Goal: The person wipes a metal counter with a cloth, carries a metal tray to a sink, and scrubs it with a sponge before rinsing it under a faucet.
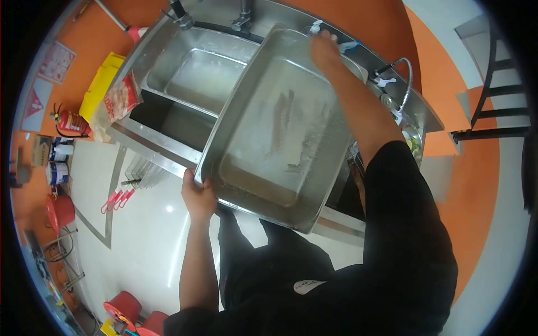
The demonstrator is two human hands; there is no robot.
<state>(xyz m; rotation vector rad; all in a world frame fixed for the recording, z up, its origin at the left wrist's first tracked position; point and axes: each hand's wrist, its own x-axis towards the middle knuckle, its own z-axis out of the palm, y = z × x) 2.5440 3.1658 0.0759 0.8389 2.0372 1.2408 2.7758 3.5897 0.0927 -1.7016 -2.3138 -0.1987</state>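
Note:
A large metal pan (269, 112) lies tilted across the steel sink unit, its inside wet and whitish. My left hand (199, 196) is closed round the pan's near left corner, the thumb over the rim. At the pan's far edge, my right hand (325, 47) is closed, beside a small white-topped bottle (316, 26) and a blue item (348, 46). What its fingers hold, if anything, is too small to make out. Left of the pan is a sink basin (204, 75) with cloudy water or residue at its bottom.
Two faucets (242, 21) stand behind the basin. A flexible spray hose (409, 78) rises at the right. Red-handled wire baskets (137, 176) hang at the front left edge. A printed bag (120, 101) and a yellow container (101, 84) are at the left.

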